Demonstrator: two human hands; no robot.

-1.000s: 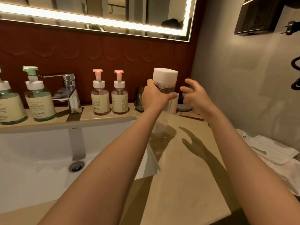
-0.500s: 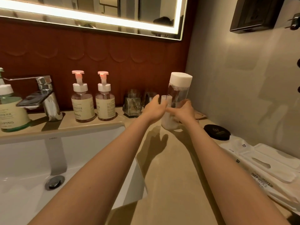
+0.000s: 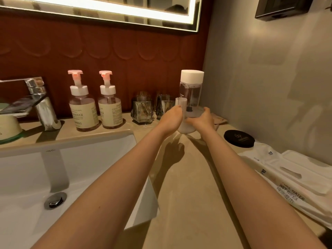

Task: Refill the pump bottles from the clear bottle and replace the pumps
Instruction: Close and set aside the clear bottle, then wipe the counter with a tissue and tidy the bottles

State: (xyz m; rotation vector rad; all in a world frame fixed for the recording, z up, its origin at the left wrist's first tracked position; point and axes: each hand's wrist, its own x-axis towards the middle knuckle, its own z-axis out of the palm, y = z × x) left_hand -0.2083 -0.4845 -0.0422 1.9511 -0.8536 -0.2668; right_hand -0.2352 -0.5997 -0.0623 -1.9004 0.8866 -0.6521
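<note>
We stretch both arms forward, nearly straight, bare along whole visible length; left forearm (image 3: 125, 177) runs in from lower left, right forearm (image 3: 242, 177) from lower right, converging ahead; wrists about level, close together; our left hand (image 3: 170, 119) back upward, fingers curled round small frosted cup (image 3: 181, 103); our right hand (image 3: 203, 119) just beside it, fingers curled round foot of clear bottle (image 3: 191, 90); hands nearly touching; most fingertips hidden from us.
</note>
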